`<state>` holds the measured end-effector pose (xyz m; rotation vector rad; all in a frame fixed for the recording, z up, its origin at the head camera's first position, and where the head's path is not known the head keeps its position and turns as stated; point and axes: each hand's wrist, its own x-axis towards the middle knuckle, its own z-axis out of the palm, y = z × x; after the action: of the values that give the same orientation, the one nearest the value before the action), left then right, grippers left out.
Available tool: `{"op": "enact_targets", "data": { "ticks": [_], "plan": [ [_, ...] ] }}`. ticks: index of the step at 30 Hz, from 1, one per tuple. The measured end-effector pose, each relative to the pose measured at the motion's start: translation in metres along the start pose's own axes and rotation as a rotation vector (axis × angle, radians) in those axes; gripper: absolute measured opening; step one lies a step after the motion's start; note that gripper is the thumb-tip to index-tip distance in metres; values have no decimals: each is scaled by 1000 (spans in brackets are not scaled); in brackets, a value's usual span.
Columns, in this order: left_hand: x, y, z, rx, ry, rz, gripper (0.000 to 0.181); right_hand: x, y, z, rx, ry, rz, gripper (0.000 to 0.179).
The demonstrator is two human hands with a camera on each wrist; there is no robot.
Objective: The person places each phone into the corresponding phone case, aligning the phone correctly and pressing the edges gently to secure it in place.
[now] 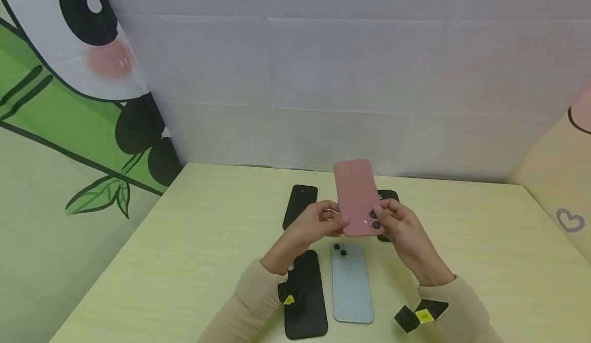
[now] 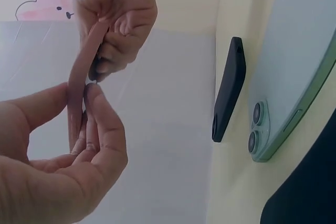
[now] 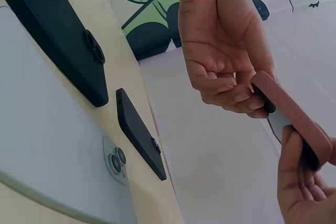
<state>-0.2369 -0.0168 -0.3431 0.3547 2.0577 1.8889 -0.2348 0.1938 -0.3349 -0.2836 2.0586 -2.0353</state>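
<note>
Both hands hold a phone in a pink case up above the table, its back toward the head camera. Two camera lenses show at its lower right corner. My left hand pinches the lower left edge between thumb and fingers. At the lower right corner my right hand grips, thumb beside the lenses. Seen edge-on in the right wrist view, the pink case has dark parts under its rim near the fingers. Below the hands lies a light blue phone, lenses up.
A large black phone lies under the left wrist, partly covered by it. One black phone lies behind the left hand, another dark phone behind the right. A white sheet hangs at the table's back edge.
</note>
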Motion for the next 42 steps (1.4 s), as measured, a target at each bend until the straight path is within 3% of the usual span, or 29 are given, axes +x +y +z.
{"op": "enact_targets", "data": {
  "ticks": [4,8,12,17,23,33,40,42],
  "plan": [
    [0,1,6,27,-22,18,34,2,-1,-2,49,30,11,13],
    [0,1,8,21,-9,46,34,3,-1,-4,68,6,-2,10],
    [1,2,6,28,0,27,36,5,-2,-7,63,-34,-15,14],
    [1,2,1,73,-33,14,34,8,-3,-15,65,-28,-25,20],
    [3,3,-6,134,-117,18,35,12,-2,-27,123,16,-37,17],
    [3,3,-24,162,-220,35,35,17,0,-34,193,55,-30,22],
    [4,2,-33,169,-217,37,35,17,0,-33,271,35,-53,25],
    [5,2,-33,149,-197,5,34,16,0,-33,307,33,-61,25]
  ]
}}
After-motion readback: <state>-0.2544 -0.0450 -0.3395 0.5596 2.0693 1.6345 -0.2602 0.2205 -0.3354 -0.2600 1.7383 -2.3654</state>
